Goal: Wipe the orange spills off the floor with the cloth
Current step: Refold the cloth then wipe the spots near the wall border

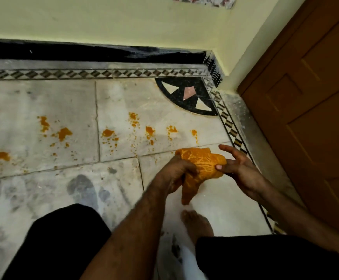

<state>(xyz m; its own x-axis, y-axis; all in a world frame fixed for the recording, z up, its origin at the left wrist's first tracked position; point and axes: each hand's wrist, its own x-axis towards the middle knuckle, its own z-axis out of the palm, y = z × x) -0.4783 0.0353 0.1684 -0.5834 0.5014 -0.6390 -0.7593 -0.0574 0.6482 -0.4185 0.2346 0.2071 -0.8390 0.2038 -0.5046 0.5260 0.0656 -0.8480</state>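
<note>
An orange patterned cloth (pixel 200 168) hangs above the pale marble floor (pixel 43 102), held between both hands. My left hand (pixel 174 172) is closed around its lower left part, and a loose end droops below. My right hand (pixel 239 168) pinches the cloth's right edge with the thumb while its fingers are spread. Several orange spills (pixel 108 134) dot the floor in a band beyond the cloth, from the far left (pixel 1 155) to near the patterned border (pixel 194 133).
A brown wooden door (pixel 310 110) stands at the right. A yellow wall with a black skirting (pixel 83 52) runs along the back. A black corner inlay (pixel 186 96) marks the floor. My bare foot (pixel 197 223) and dark-clothed knees (pixel 63 239) are at the bottom.
</note>
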